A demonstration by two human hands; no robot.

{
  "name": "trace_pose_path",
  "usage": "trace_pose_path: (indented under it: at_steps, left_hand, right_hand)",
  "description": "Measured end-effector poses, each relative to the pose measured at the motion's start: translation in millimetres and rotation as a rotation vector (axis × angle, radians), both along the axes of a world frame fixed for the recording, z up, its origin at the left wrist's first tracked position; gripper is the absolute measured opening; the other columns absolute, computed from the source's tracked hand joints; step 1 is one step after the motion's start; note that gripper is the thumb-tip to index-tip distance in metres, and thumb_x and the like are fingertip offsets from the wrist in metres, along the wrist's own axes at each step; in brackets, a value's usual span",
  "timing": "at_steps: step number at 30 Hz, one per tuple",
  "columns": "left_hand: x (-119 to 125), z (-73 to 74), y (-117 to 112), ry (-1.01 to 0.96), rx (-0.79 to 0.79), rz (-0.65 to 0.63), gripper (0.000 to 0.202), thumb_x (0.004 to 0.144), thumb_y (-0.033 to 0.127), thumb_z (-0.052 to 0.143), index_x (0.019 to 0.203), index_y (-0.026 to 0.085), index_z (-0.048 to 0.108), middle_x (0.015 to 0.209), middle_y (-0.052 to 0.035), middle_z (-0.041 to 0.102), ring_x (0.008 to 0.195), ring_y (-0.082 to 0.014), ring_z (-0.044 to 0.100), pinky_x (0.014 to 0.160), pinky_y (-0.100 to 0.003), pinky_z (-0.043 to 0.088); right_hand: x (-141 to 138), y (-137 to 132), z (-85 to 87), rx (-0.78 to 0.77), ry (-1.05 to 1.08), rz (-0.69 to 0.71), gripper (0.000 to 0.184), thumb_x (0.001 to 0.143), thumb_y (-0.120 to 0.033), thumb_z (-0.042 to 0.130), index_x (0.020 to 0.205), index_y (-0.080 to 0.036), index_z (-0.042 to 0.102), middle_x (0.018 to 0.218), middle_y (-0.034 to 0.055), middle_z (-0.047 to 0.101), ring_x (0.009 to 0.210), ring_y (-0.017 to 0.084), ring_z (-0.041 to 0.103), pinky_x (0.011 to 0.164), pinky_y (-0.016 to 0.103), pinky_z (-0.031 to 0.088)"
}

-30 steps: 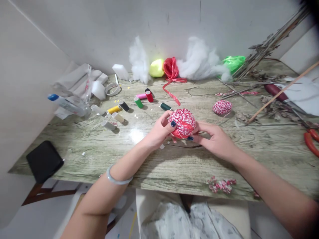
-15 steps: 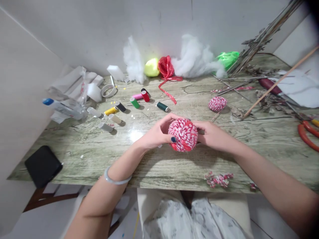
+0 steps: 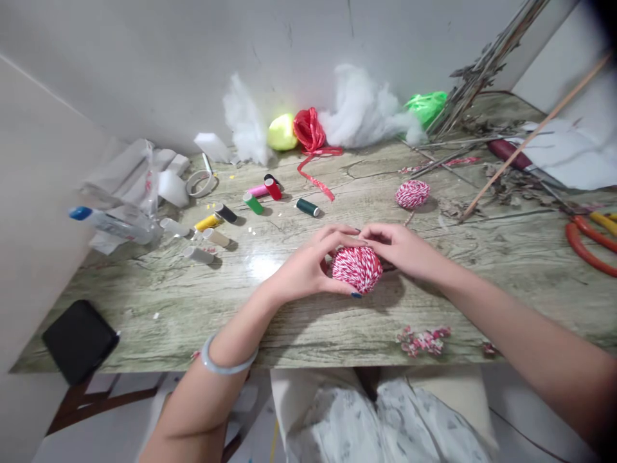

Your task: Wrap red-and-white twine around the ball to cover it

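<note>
My left hand (image 3: pixel 308 267) is curved round a ball wound with red-and-white twine (image 3: pixel 357 270), thumb in front and fingers over the top. At the far right side of that ball, my right hand (image 3: pixel 398 247) is closed, its bent fingertips close to the left fingers. A short strand of the same twine (image 3: pixel 409 217) leads from a smaller red-and-white twine ball (image 3: pixel 412 193) toward the right hand. What the right fingertips pinch is mostly hidden.
Thread spools (image 3: pixel 307 207) lie left of centre. Along the wall are white stuffing (image 3: pixel 357 109), red ribbon (image 3: pixel 309 130) and green plastic (image 3: pixel 427 108). Dry twigs, a wooden stick (image 3: pixel 535 135) and orange-handled scissors (image 3: pixel 578 251) occupy the right. Twine scraps (image 3: pixel 424 341) lie near the front edge.
The held ball has turned and sits slightly lower. My left fingers have moved over its top, and my right hand has shifted left toward them. The camera view has shifted slightly.
</note>
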State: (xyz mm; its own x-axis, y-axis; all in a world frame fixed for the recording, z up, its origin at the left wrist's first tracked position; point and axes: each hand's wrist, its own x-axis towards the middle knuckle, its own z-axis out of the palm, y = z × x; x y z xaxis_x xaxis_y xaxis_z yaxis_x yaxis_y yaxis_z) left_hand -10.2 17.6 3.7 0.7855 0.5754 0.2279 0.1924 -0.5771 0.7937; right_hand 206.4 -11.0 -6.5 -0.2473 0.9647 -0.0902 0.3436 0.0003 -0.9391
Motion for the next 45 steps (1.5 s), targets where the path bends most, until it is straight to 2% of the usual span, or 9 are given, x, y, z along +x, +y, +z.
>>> trace_pose_path:
  at_steps: [4, 10, 17, 27, 32, 36, 40, 42, 45]
  left_hand:
    - [4, -6.7, -1, -0.003, 0.106, 0.088, 0.061, 0.072, 0.047, 0.079, 0.123, 0.024, 0.055, 0.129, -0.0119, 0.058, 0.125, -0.0266, 0.055, 0.105, -0.043, 0.044]
    - [4, -7.6, -5, 0.161, 0.172, 0.229, 0.064, 0.072, 0.046, 0.079, 0.125, 0.023, 0.049, 0.123, -0.0105, 0.064, 0.11, -0.0267, 0.064, 0.085, -0.037, 0.052]
    - [7, -7.9, -6, 0.28, 0.268, 0.324, 0.066, 0.067, 0.044, 0.083, 0.121, 0.025, 0.05, 0.118, -0.0089, 0.066, 0.105, -0.0297, 0.066, 0.084, -0.041, 0.052]
    - [9, -8.0, -8, 0.155, 0.283, 0.405, 0.061, 0.078, 0.039, 0.075, 0.131, 0.026, 0.048, 0.124, -0.0088, 0.055, 0.112, -0.0249, 0.059, 0.093, -0.038, 0.05]
    - [9, -15.3, -4, -0.023, 0.151, 0.443, 0.061, 0.074, 0.046, 0.078, 0.125, 0.024, 0.051, 0.12, -0.009, 0.058, 0.114, -0.0265, 0.056, 0.098, -0.041, 0.046]
    - [12, -21.1, -2, -0.172, -0.074, 0.458, 0.068, 0.066, 0.043, 0.084, 0.121, 0.023, 0.05, 0.123, -0.0092, 0.058, 0.114, -0.0267, 0.057, 0.1, -0.042, 0.045]
    - [14, -22.1, -1, -0.231, -0.287, 0.518, 0.057, 0.07, 0.037, 0.081, 0.116, 0.021, 0.05, 0.122, -0.0081, 0.059, 0.114, -0.0246, 0.057, 0.102, -0.042, 0.045]
    - [16, -21.4, -1, -0.278, -0.417, 0.529, 0.056, 0.071, 0.035, 0.08, 0.115, 0.021, 0.049, 0.121, -0.0081, 0.059, 0.112, -0.0238, 0.058, 0.098, -0.04, 0.048]
    - [17, -19.7, -3, -0.381, -0.701, 0.478, 0.056, 0.071, 0.033, 0.078, 0.117, 0.024, 0.047, 0.118, -0.0071, 0.06, 0.101, -0.0205, 0.062, 0.079, -0.034, 0.056]
  right_hand:
    - [2, 1, 0.9, 0.09, 0.035, -0.082, 0.01, 0.085, -0.027, 0.055, 0.084, -0.02, 0.062, 0.076, -0.0008, 0.063, 0.07, 0.015, 0.056, 0.066, 0.028, 0.042]
    - [0, -2, 0.5, 0.498, -0.159, -0.179, 0.009, 0.085, -0.012, 0.056, 0.082, -0.019, 0.061, 0.082, 0.0005, 0.062, 0.078, 0.015, 0.058, 0.073, 0.028, 0.043]
    - [-3, -9, 2.3, 0.687, -0.241, -0.186, 0.008, 0.088, -0.014, 0.059, 0.085, -0.02, 0.062, 0.081, 0.0013, 0.062, 0.078, 0.017, 0.059, 0.073, 0.032, 0.045]
    - [-2, -12, 5.2, 0.926, -0.405, -0.13, 0.008, 0.092, -0.016, 0.057, 0.09, -0.022, 0.06, 0.084, 0.0026, 0.068, 0.079, 0.018, 0.062, 0.073, 0.035, 0.042]
    - [-4, -13, 4.4, 0.974, -0.433, -0.08, 0.008, 0.092, -0.013, 0.057, 0.09, -0.021, 0.059, 0.085, 0.0023, 0.069, 0.08, 0.017, 0.063, 0.075, 0.035, 0.041]
    - [-5, -13, 2.9, 0.981, -0.453, -0.062, 0.008, 0.092, -0.013, 0.057, 0.092, -0.02, 0.06, 0.086, 0.0019, 0.07, 0.081, 0.017, 0.062, 0.075, 0.034, 0.041]
    - [-6, -14, 1.4, 0.987, -0.465, -0.036, 0.008, 0.092, -0.013, 0.057, 0.093, -0.02, 0.06, 0.085, 0.0018, 0.069, 0.08, 0.017, 0.062, 0.074, 0.034, 0.04]
    - [-7, -14, 1.3, 0.988, -0.462, -0.031, 0.008, 0.092, -0.013, 0.057, 0.093, -0.02, 0.061, 0.085, 0.0018, 0.069, 0.08, 0.016, 0.062, 0.074, 0.034, 0.04]
    - [-7, -15, 2.5, 0.982, -0.481, -0.036, 0.009, 0.093, -0.014, 0.055, 0.094, -0.021, 0.061, 0.085, 0.0022, 0.068, 0.08, 0.017, 0.062, 0.074, 0.034, 0.04]
